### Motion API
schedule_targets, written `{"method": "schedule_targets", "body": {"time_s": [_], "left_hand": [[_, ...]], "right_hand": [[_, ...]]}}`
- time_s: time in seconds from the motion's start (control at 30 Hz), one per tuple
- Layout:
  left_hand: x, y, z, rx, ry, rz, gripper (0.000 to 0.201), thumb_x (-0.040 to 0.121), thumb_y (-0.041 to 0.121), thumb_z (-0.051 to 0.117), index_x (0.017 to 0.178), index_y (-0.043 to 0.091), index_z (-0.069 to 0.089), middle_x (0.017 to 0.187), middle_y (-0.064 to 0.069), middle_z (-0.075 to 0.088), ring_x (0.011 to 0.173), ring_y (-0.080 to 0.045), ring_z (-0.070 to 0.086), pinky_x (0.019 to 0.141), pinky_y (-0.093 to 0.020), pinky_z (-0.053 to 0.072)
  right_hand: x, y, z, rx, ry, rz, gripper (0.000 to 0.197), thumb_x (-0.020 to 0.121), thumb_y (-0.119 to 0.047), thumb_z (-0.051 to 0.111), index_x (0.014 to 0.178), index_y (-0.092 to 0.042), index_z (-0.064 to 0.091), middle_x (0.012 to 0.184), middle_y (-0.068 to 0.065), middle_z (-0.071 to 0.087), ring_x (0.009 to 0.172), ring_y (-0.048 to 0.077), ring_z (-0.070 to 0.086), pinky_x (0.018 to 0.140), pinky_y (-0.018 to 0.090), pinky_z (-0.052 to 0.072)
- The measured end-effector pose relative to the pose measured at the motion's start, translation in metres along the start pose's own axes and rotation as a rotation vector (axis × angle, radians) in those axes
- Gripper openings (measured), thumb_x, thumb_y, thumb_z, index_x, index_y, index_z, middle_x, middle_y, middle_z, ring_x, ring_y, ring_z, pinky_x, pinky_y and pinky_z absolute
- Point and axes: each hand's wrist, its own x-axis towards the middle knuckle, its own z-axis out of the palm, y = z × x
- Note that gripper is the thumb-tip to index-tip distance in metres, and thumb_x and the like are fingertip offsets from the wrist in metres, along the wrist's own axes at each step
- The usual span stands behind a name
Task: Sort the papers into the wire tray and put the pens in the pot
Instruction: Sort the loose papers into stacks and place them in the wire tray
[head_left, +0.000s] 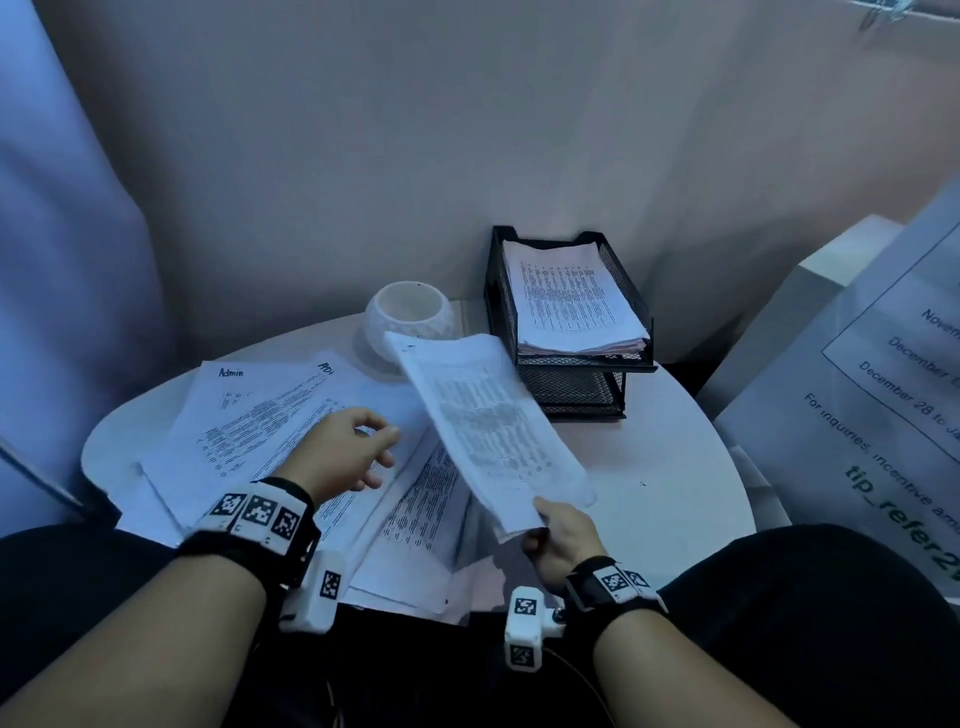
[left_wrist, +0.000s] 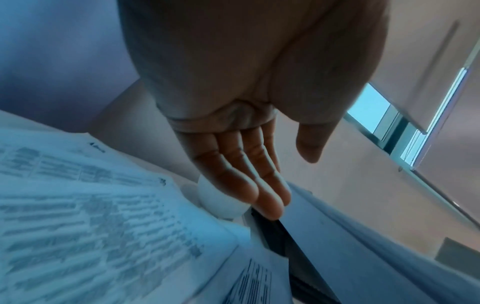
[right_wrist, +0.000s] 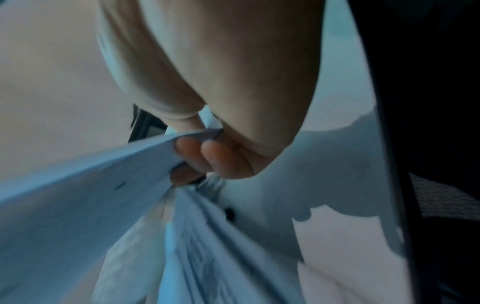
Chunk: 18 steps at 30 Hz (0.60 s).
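Observation:
My right hand (head_left: 540, 525) pinches the near corner of a printed sheaf of papers (head_left: 488, 426), lifted off the table and slanting toward the black wire tray (head_left: 636, 312). The right wrist view shows its fingers (right_wrist: 197, 158) curled under the paper's edge (right_wrist: 109, 185). My left hand (head_left: 374, 457) hovers over the loose papers (head_left: 249, 426) spread on the left of the table, fingers straight and holding nothing (left_wrist: 270, 197). The tray's upper tier holds a stack of printed sheets (head_left: 571, 306). A white pot (head_left: 410, 317) stands left of the tray. No pens are visible.
The round white table (head_left: 675, 467) stands against a pale wall. A large printed notice (head_left: 883, 395) leans at the right, close to the table's edge. My dark-clad legs sit under the near edge.

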Motion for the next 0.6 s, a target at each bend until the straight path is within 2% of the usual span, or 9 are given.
{"method": "schedule_targets", "body": {"time_s": [0.1, 0.27, 0.4, 0.5, 0.53, 0.6], "left_hand": [[0.0, 0.005, -0.009, 0.031, 0.016, 0.018, 0.014, 0.099, 0.025, 0.066, 0.105, 0.012, 0.069, 0.089, -0.014, 0.077, 0.061, -0.023, 0.065, 0.058, -0.03, 0.048], [-0.001, 0.004, -0.018, 0.122, 0.003, 0.029, 0.008, 0.097, 0.022, 0.065, 0.103, 0.018, 0.069, 0.085, -0.007, 0.079, 0.06, -0.019, 0.068, 0.06, -0.031, 0.05], [0.0, 0.006, -0.017, 0.222, -0.035, 0.05, 0.016, 0.093, 0.016, 0.059, 0.103, 0.027, 0.068, 0.08, 0.002, 0.078, 0.063, -0.017, 0.072, 0.063, -0.031, 0.052], [0.001, 0.009, -0.016, 0.261, -0.048, 0.058, 0.019, 0.094, 0.017, 0.058, 0.102, 0.031, 0.068, 0.08, 0.006, 0.078, 0.066, -0.016, 0.073, 0.058, -0.028, 0.05], [0.003, 0.011, -0.015, 0.273, -0.05, 0.06, 0.018, 0.094, 0.019, 0.059, 0.102, 0.032, 0.067, 0.08, 0.007, 0.078, 0.067, -0.015, 0.074, 0.057, -0.027, 0.049], [0.006, 0.012, -0.014, 0.294, -0.053, 0.062, 0.017, 0.094, 0.021, 0.059, 0.101, 0.034, 0.067, 0.08, 0.009, 0.077, 0.069, -0.014, 0.075, 0.055, -0.026, 0.048]], "right_hand": [[0.013, -0.012, -0.017, 0.075, 0.134, -0.044, 0.014, 0.101, -0.003, 0.048, 0.096, -0.011, 0.057, 0.071, 0.005, 0.057, 0.035, 0.009, 0.036, 0.035, 0.018, 0.027], [0.034, -0.036, -0.026, 0.029, 0.343, -0.116, 0.015, 0.096, -0.002, 0.049, 0.084, -0.009, 0.052, 0.063, 0.007, 0.046, 0.041, 0.015, 0.035, 0.038, 0.021, 0.03], [0.056, -0.066, -0.018, -0.044, 0.415, -0.199, 0.017, 0.092, 0.004, 0.043, 0.08, -0.008, 0.047, 0.061, 0.01, 0.041, 0.048, 0.02, 0.035, 0.041, 0.023, 0.03], [0.077, -0.094, -0.01, -0.195, 0.416, -0.238, 0.012, 0.099, 0.0, 0.045, 0.091, -0.008, 0.049, 0.069, 0.009, 0.048, 0.052, 0.021, 0.047, 0.046, 0.028, 0.041], [0.085, -0.102, -0.006, -0.244, 0.397, -0.246, 0.014, 0.101, -0.003, 0.045, 0.089, -0.008, 0.051, 0.073, 0.009, 0.051, 0.054, 0.02, 0.051, 0.05, 0.028, 0.045], [0.101, -0.117, 0.002, -0.288, 0.391, -0.262, 0.023, 0.099, -0.001, 0.045, 0.078, -0.008, 0.049, 0.07, 0.009, 0.052, 0.052, 0.021, 0.05, 0.05, 0.03, 0.04]]}}
